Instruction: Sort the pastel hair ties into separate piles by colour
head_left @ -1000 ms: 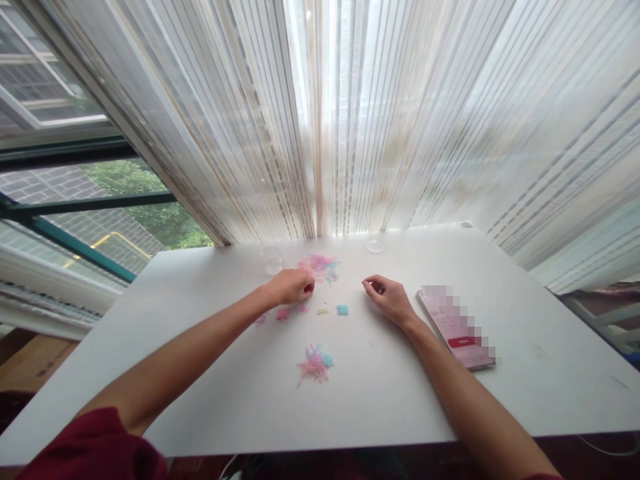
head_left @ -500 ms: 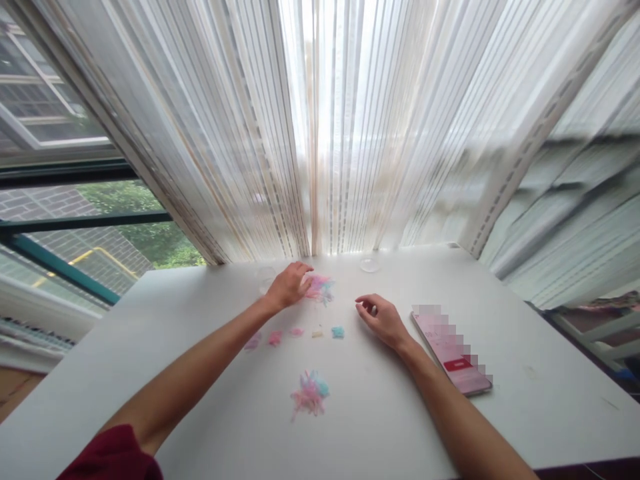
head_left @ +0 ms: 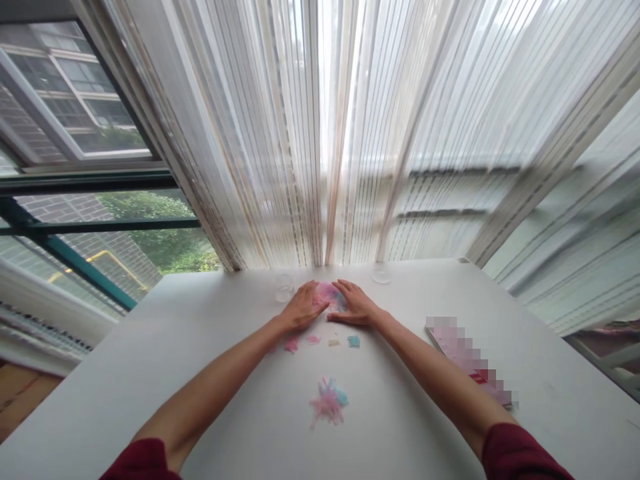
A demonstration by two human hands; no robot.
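Note:
At the back of the table, my left hand (head_left: 301,307) and my right hand (head_left: 356,305) sit on either side of a loose pile of small pink, purple and blue pieces (head_left: 329,295). Fingers on both hands are stretched out with the thumbs apart, cupped around the pile's edges. Nearer to me is a row of small clusters: a dark pink one (head_left: 291,345), a light pink one (head_left: 313,339), a beige one (head_left: 334,343) and a blue one (head_left: 354,341). A second mixed pastel pile (head_left: 329,402) lies in front. What the pieces are is too small to tell.
Clear round containers stand at the back, one on the left (head_left: 285,288) and one on the right (head_left: 381,275). A partly pixelated pink phone-like slab (head_left: 465,360) lies beside my right forearm. Sheer curtains (head_left: 345,167) hang behind the white table (head_left: 230,400).
My right hand has moved left and forward to the back pile, opening its fingers. My left hand has come to the pile's left side, and the pile looks more gathered. The view has shifted.

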